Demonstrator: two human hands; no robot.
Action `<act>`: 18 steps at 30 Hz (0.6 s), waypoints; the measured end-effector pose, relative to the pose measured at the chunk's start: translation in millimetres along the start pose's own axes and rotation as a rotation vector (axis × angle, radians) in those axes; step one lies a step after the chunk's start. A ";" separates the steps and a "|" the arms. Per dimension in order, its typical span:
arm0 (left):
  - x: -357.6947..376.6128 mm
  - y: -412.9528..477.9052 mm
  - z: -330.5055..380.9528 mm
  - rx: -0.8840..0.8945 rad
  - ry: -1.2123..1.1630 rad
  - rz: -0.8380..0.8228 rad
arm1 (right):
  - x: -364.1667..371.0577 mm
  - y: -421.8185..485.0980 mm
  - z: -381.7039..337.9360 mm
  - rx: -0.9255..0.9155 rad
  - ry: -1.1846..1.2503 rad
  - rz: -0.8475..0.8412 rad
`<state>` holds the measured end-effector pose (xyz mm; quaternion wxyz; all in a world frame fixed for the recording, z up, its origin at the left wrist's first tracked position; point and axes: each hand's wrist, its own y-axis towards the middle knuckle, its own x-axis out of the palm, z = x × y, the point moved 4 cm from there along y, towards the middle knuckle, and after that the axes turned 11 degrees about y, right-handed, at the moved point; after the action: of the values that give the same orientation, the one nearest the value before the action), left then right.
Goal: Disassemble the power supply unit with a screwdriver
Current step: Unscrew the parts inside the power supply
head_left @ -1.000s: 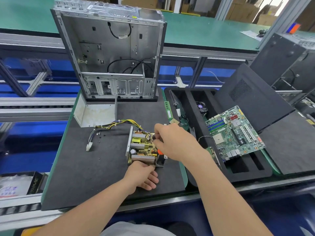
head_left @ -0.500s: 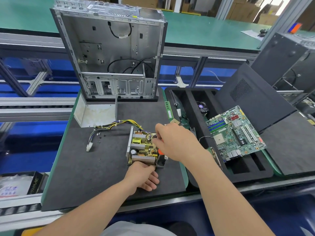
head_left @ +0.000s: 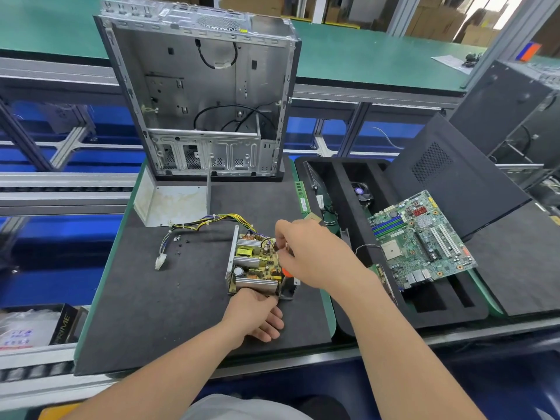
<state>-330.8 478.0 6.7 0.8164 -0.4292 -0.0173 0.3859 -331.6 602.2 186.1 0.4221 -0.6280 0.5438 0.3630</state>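
The opened power supply unit [head_left: 253,262] lies on the dark foam mat [head_left: 169,301], its circuit board with yellow and silver parts exposed. Its bundle of yellow and black wires [head_left: 200,224] trails to the left and ends in a white plug. My left hand [head_left: 256,313] grips the unit's near edge. My right hand [head_left: 306,253] hovers over the unit's right side, fingers curled round a screwdriver whose orange handle [head_left: 286,272] peeks out below the palm. The tip is hidden. The unit's removed metal cover [head_left: 169,204] lies behind it.
An empty computer case [head_left: 206,95] stands upright at the mat's far edge. Loose screws [head_left: 178,241] lie near the wires. To the right, a black foam tray [head_left: 348,207] carries a green motherboard [head_left: 421,237], a fan and a black side panel [head_left: 454,177].
My right hand has shifted very slightly over the unit's right side. My left hand keeps its hold on the near edge.
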 end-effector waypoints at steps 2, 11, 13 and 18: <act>0.3 -0.4 -0.3 0.007 -0.009 0.002 | -1.9 -1.4 1.3 -0.018 0.066 -0.069; 0.7 0.2 -0.8 0.006 -0.006 0.008 | -1.8 -3.1 2.3 -0.018 0.037 -0.005; 0.7 0.5 -1.0 0.009 -0.009 0.008 | -2.8 -5.1 1.8 -0.033 0.048 -0.034; 0.6 1.1 -0.5 -0.001 0.002 0.011 | -1.2 -3.9 1.8 -0.012 -0.042 0.075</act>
<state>-330.8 478.4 5.4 0.8140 -0.4302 -0.0141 0.3901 -327.9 604.5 187.1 0.4155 -0.6020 0.5558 0.3950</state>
